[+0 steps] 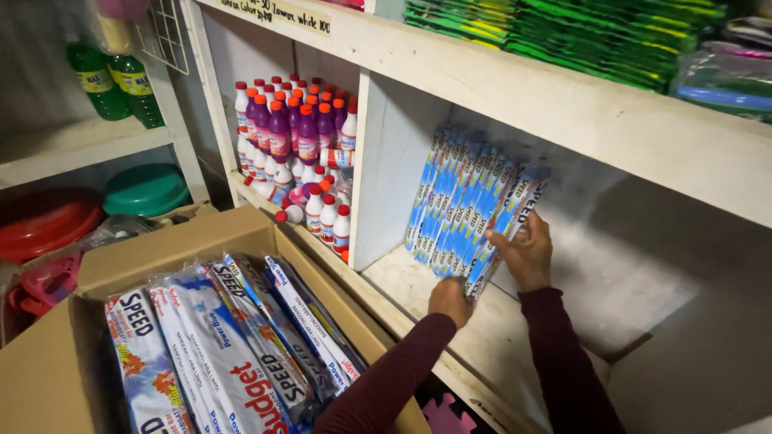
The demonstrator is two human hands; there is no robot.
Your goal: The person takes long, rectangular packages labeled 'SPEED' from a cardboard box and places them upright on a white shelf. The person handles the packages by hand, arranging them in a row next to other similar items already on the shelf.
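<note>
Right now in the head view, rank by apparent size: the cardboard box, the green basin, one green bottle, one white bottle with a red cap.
1. Cardboard box, though nearest the camera.
2. Green basin.
3. Green bottle.
4. White bottle.
Basin and green bottle are partly hidden, so their order is unsure.

one head-worn camera looks down and forward from close range at a white shelf unit [515, 88] filling the upper right of the frame, with an open cardboard box [201, 241] at the lower left.
</note>
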